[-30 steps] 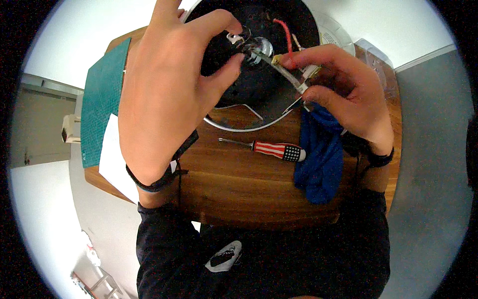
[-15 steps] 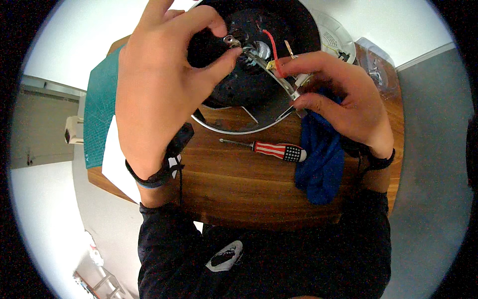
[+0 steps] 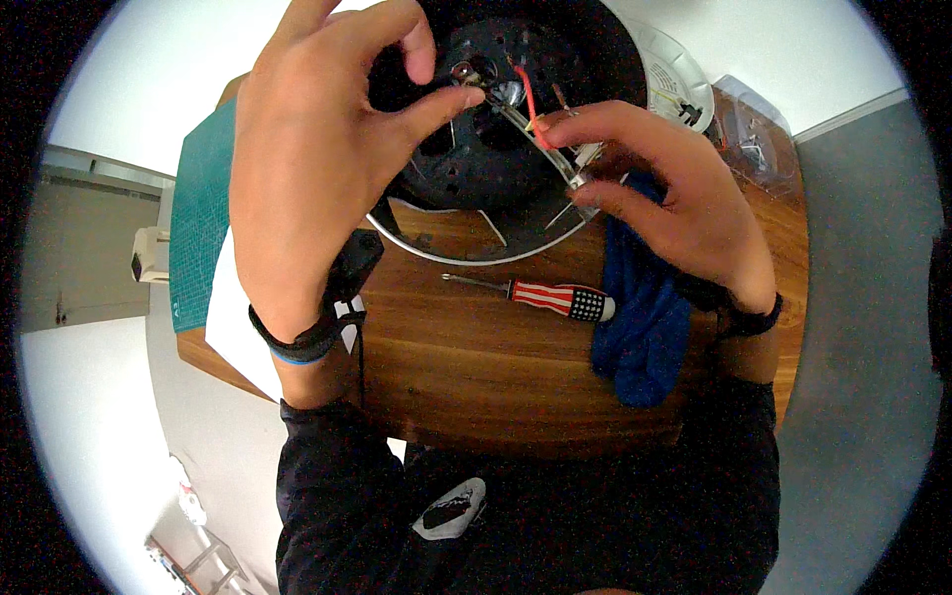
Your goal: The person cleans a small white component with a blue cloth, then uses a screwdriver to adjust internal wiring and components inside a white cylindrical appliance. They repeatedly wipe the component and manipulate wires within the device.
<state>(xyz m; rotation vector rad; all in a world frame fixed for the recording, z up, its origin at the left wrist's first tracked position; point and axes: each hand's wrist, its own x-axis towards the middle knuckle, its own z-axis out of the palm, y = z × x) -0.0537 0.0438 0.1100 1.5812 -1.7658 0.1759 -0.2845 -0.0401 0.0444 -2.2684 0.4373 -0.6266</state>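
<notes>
A thin curved metal strip with small parts on it lies over the inside of a round black housing with a pale rim. My right hand pinches the strip's near end between thumb and forefinger. A red wire rises close to those fingertips. At the far end of the strip, my left hand has its thumb at or beside the metal, while its forefinger is curled and apart from the thumb. A small round metal fitting shows between them. Whether the left thumb touches the strip is hard to tell.
On the wooden table lie a screwdriver with a striped handle and a blue cloth. A green cutting mat and white paper are left. A white round cover and a clear plastic box stand right.
My left forefinger has drawn back from the small fitting, widening the gap to the thumb. My right hand and the strip have shifted slightly left.
</notes>
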